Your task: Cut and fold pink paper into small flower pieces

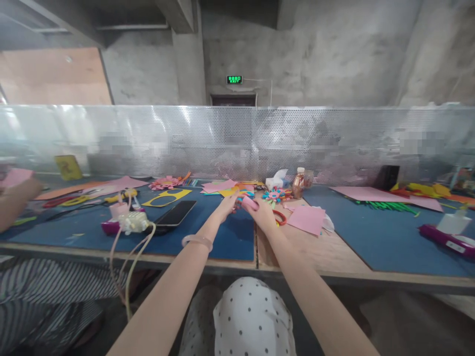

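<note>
Both my arms reach out over the table. My right hand (261, 213) is closed round a small pink object (250, 202); I cannot make out what it is. My left hand (227, 203) meets it from the left, fingers pinched at the same pink piece. Red-handled scissors (280, 217) lie just right of my right hand. A pink paper sheet (307, 219) lies beyond them. A colourful paper flower (273, 194) sits a little farther back. A pale bracelet (196, 240) circles my left wrist.
A black phone (174, 213) and a white gadget with cables (132, 222) lie on the blue mat (222, 242) at left. A glitter bottle (298, 183) and tissues (276, 179) stand behind. Another person's arm (13, 202) is at far left. A perforated metal screen (237, 141) backs the table.
</note>
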